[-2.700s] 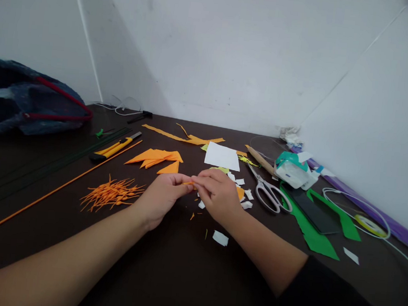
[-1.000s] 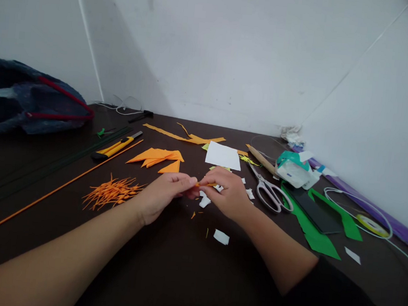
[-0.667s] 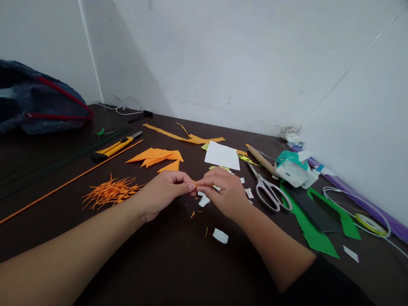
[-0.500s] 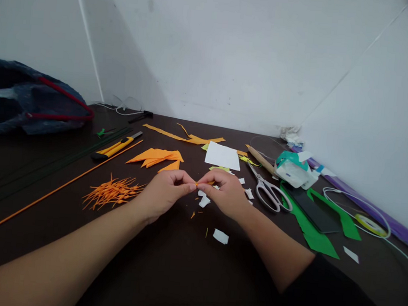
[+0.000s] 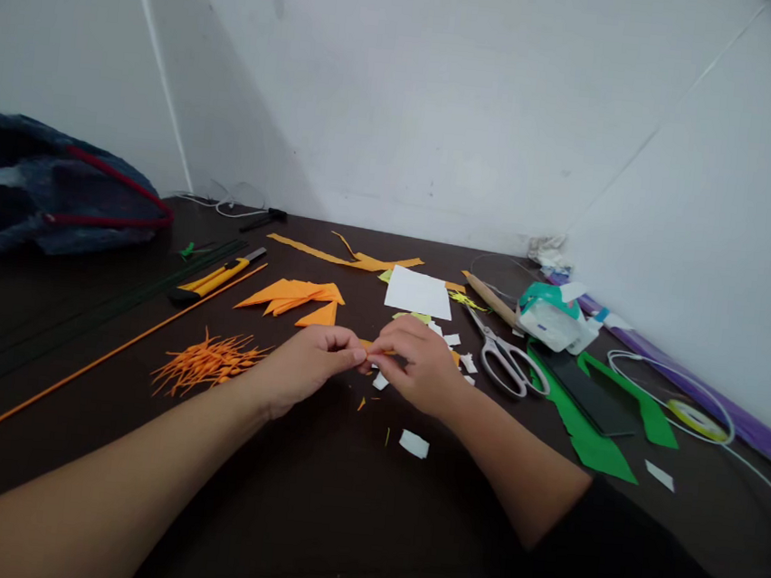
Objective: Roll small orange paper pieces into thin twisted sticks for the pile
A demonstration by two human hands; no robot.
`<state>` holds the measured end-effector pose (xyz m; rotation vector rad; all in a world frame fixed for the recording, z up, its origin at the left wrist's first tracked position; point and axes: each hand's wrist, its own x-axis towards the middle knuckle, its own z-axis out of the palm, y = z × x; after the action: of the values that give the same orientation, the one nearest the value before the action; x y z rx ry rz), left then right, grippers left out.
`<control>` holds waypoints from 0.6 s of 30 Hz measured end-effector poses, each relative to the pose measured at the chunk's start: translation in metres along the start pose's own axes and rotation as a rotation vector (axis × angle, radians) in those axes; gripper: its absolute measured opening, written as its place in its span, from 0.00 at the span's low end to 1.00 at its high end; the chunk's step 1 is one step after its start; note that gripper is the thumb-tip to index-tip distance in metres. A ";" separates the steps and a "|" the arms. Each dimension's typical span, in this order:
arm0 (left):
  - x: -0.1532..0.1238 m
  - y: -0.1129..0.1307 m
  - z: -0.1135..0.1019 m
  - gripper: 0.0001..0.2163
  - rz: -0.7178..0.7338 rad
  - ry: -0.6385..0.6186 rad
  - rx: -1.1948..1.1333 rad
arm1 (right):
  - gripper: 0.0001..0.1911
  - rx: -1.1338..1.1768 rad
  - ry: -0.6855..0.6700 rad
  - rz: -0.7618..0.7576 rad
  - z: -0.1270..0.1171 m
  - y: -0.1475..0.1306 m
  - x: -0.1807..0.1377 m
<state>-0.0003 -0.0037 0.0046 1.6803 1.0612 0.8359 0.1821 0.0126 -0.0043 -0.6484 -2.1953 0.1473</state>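
Observation:
My left hand [image 5: 310, 364] and my right hand [image 5: 419, 365] meet fingertip to fingertip over the middle of the dark table. Both are closed in a pinch on a small piece of orange paper [image 5: 365, 345], mostly hidden by the fingers. Left of my left hand lies a pile of thin twisted orange paper pieces [image 5: 211, 363]. Folded orange paper [image 5: 289, 296] sits just beyond that hand. White paper scraps [image 5: 415, 444] are scattered under and around my right hand, with scissors [image 5: 508, 360] to its right.
A yellow utility knife [image 5: 219, 280] and a long orange stick [image 5: 98, 364] lie left. A white paper sheet [image 5: 419, 292] and orange strips [image 5: 347, 259] are farther back. At right are green paper [image 5: 605, 451], a dark phone-like slab [image 5: 586, 395], a tissue pack [image 5: 553, 319] and a tape roll [image 5: 700, 421].
The fingers of my right hand have shifted and curled differently at the pinch, and its fingertips now overlap those of my left. The view has moved slightly; the things on the table lie as before.

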 end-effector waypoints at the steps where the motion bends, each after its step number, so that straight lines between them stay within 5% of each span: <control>1: 0.001 -0.001 0.000 0.08 -0.002 0.017 0.010 | 0.04 0.014 -0.001 0.020 0.000 0.000 0.000; 8: -0.002 0.006 0.004 0.06 0.088 0.173 0.277 | 0.03 0.139 -0.023 0.345 0.002 -0.007 0.004; 18: 0.000 0.000 0.000 0.11 0.026 0.029 0.173 | 0.02 0.112 -0.022 0.125 0.000 0.001 0.000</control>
<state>0.0000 -0.0040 0.0043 1.8346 1.1612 0.8057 0.1824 0.0136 -0.0052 -0.7241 -2.1507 0.3414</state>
